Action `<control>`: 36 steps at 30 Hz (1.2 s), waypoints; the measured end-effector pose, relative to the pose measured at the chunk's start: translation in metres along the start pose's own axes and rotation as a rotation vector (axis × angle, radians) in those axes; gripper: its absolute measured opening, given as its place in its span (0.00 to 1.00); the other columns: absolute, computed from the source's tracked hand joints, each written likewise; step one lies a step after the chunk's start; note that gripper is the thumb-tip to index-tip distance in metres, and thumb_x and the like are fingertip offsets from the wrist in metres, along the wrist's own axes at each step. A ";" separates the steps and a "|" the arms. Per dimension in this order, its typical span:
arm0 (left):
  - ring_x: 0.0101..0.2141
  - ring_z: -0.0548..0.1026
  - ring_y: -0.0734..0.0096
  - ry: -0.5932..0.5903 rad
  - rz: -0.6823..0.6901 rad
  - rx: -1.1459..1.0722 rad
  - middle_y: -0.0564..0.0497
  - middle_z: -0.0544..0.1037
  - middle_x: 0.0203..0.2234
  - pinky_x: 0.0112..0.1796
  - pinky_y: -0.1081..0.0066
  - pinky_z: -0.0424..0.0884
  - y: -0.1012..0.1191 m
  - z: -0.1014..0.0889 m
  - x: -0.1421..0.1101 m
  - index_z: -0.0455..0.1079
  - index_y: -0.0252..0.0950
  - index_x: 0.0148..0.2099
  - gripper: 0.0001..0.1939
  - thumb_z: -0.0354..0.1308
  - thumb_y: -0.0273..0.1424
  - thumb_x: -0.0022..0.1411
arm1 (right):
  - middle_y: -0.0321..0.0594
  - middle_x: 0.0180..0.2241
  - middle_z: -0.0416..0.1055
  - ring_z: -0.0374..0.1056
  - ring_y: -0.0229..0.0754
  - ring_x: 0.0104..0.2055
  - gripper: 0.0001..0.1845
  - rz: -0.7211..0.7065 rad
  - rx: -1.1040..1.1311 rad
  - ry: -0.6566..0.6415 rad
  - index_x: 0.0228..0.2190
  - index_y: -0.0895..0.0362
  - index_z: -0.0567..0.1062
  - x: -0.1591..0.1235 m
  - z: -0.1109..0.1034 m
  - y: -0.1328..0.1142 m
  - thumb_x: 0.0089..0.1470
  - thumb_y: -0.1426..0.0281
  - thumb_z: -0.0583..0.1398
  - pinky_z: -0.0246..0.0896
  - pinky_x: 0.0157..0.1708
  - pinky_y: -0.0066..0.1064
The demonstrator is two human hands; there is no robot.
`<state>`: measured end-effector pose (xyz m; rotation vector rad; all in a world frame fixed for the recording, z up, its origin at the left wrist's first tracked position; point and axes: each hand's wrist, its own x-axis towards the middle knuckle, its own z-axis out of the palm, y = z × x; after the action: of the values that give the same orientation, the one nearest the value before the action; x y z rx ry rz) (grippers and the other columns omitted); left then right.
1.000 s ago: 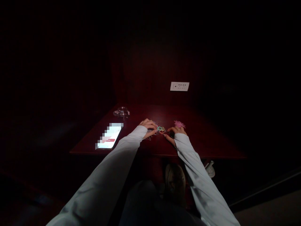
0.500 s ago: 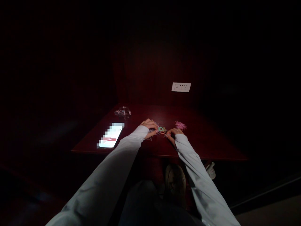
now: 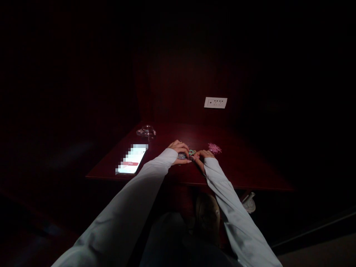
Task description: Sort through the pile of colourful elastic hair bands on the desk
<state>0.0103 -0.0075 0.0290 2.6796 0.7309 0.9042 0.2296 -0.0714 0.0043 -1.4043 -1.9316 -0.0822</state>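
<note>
Both my hands rest on a dark red wooden table (image 3: 244, 170), close together. My left hand (image 3: 180, 150) has its fingers curled over a small bunch of coloured loops (image 3: 191, 152), teal and orange. My right hand (image 3: 202, 155) pinches the same bunch from the right side. A little pile of pink pieces (image 3: 214, 148) lies just right of my right hand. Both arms wear pale long sleeves. The room is very dark, so the loops' make is hard to tell.
A lit phone (image 3: 131, 159) lies flat on the table to the left. A small clear glass dish (image 3: 146, 131) stands behind it. A white socket plate (image 3: 215, 102) is on the back wall. My shoe (image 3: 207, 215) shows below the table's front edge.
My hands have drawn closer together over the loops, the left fingers curling down onto them. The view has shifted slightly.
</note>
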 end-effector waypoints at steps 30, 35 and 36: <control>0.48 0.70 0.60 0.062 -0.013 0.015 0.49 0.82 0.48 0.53 0.60 0.67 -0.012 0.004 0.003 0.82 0.42 0.42 0.13 0.60 0.43 0.70 | 0.44 0.38 0.80 0.67 0.50 0.45 0.19 0.103 -0.003 0.025 0.34 0.50 0.84 0.001 -0.006 -0.016 0.69 0.58 0.56 0.60 0.47 0.41; 0.48 0.70 0.61 0.051 -0.011 0.031 0.50 0.82 0.48 0.52 0.60 0.67 -0.013 0.005 0.003 0.82 0.43 0.40 0.13 0.60 0.43 0.70 | 0.43 0.37 0.79 0.66 0.48 0.43 0.21 0.059 0.001 0.043 0.31 0.51 0.84 0.001 -0.004 -0.012 0.68 0.57 0.56 0.59 0.47 0.39; 0.47 0.71 0.61 0.050 -0.009 0.034 0.50 0.83 0.48 0.52 0.60 0.67 -0.012 0.005 0.003 0.81 0.43 0.40 0.13 0.60 0.43 0.70 | 0.43 0.38 0.79 0.66 0.48 0.43 0.21 0.058 0.003 0.040 0.31 0.51 0.84 0.001 -0.005 -0.011 0.68 0.57 0.56 0.58 0.46 0.38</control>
<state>0.0105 0.0043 0.0225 2.6899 0.7755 0.9677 0.2222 -0.0771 0.0123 -1.4454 -1.8560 -0.0789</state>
